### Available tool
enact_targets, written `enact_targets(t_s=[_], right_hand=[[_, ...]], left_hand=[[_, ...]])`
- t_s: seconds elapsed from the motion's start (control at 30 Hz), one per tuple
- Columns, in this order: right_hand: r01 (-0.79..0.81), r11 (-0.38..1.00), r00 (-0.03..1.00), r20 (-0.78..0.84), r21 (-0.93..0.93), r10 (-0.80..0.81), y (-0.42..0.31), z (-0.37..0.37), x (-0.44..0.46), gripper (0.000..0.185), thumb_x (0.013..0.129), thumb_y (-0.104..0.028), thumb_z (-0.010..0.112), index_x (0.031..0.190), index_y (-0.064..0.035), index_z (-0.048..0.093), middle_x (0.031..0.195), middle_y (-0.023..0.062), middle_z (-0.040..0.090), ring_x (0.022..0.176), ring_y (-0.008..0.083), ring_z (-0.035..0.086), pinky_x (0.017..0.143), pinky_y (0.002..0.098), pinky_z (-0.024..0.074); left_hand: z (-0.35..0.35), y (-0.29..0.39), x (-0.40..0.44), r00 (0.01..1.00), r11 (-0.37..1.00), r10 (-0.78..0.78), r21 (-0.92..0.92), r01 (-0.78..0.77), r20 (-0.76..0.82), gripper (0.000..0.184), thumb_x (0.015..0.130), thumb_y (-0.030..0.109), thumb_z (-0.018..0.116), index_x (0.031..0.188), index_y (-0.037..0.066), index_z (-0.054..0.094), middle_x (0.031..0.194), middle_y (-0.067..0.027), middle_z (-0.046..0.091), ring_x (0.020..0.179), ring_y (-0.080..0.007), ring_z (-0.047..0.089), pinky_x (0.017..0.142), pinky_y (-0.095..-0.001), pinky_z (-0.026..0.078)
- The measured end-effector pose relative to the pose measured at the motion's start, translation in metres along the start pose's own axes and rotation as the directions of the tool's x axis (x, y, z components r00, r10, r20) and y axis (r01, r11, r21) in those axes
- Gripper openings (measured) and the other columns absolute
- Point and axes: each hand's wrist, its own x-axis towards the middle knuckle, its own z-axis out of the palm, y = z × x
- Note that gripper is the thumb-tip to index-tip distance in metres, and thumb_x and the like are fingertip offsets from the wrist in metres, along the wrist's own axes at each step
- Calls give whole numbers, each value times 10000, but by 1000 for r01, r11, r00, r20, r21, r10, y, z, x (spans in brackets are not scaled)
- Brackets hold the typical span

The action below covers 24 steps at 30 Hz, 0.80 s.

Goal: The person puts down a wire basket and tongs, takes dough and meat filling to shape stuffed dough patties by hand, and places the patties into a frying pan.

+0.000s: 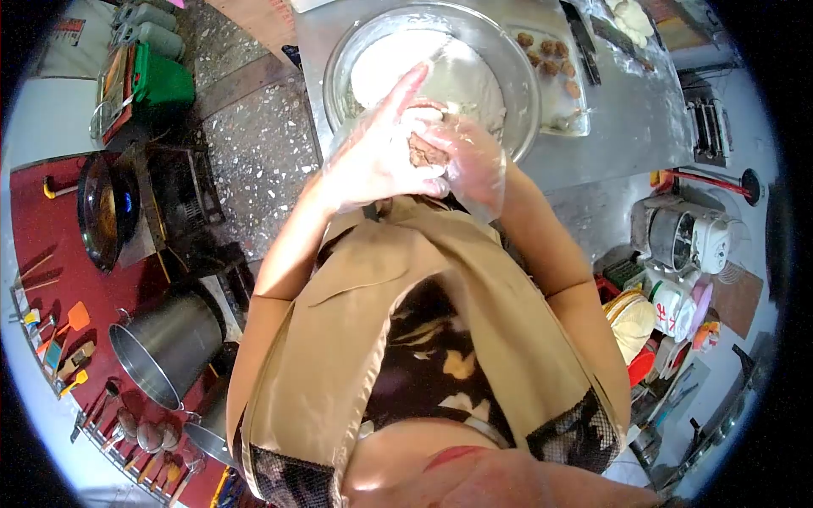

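My left hand (377, 157) and my right hand (476, 152), both in clear plastic gloves, come together in front of my apron. Between them is a brown, rough-textured lump of filling (428, 152), partly covered by my fingers. One digit of my left hand points up and away, while its other fingers curl under the lump. The right fingers press over it from the other side. Just beyond both hands, a large metal bowl (527, 135) holds white dough (474, 80) with a floury surface.
On the metal table (627, 127), a white tray (580, 125) carries several brown balls (550, 66). Behind it lie a dark bar (579, 42) and more pale dough (631, 21). A wok (106, 212) and a tall pot (174, 343) stand left; a mixer (690, 237) stands right.
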Motion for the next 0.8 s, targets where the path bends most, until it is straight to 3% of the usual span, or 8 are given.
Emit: enact_targets(t_s=[0.13,0.17,0.2,0.33,0.43,0.63,0.73,0.8], right_hand=[[-98,951,995,2,-292,103,-31,-1,6,497,927,-365,529,1234,22,477,1175,126,580,1032,272,583,898,391,467],[-145,820,977,-52,554,208,-23,11,5,495,934,-358,517,1249,20,461,1200,134,564,1056,278,574,913,399,464],[-27,92,948,-4,995,319,-18,21,4,493,941,-350,504,1265,17,444,1226,141,549,1080,284,565,928,406,461],[-108,404,857,-121,909,502,-19,21,-1,450,957,-265,485,1291,26,409,1241,156,531,1106,260,558,917,374,482],[-252,473,814,-80,844,575,-32,18,4,386,947,-246,516,1246,-5,478,1144,113,583,1012,181,592,832,300,503],[-423,562,829,53,711,557,-17,17,12,338,928,-212,542,1206,-19,521,1095,86,605,950,148,595,792,269,496],[103,992,995,-14,-71,-104,-19,20,19,343,920,-193,547,1214,-19,513,1129,115,591,994,193,586,823,303,488],[-39,189,974,-5,981,228,-16,38,15,338,912,-174,545,1211,-22,505,1175,142,569,1036,235,570,848,323,469]], left_hand=[[19,-8,2,956,994,-61,-105,32,-288,1308,513,129,904,1476,84,20,1328,-156,442,1204,-267,460,1015,-407,390],[26,-9,4,872,913,-191,-407,-10,-450,1338,490,124,914,1473,86,6,1362,-167,399,1200,-277,458,1020,-421,388],[25,-11,2,872,913,-192,-408,-9,-450,1338,490,124,914,1473,86,6,1362,-167,399,1200,-277,458,1020,-421,388],[-2,-15,-12,927,970,186,212,-120,-325,1540,357,260,944,1463,200,-125,1487,-232,142,1309,-343,344,1002,-477,424],[-5,-15,-17,970,983,-4,-177,-40,-243,1497,385,201,945,1471,220,-85,1469,-220,208,1252,-341,420,1000,-481,424],[-4,-5,-14,983,942,-12,327,72,-181,1173,507,241,909,1429,6,222,1342,-166,461,1213,-250,479,1007,-356,398],[7,-20,-19,934,999,-42,-35,32,-355,1087,550,227,893,1406,-2,262,1236,-155,533,1119,-240,541,977,-355,422],[24,-22,-14,796,978,103,-86,-191,-596,957,649,23,810,1425,91,255,1182,-168,518,1057,-236,552,892,-383,494]])
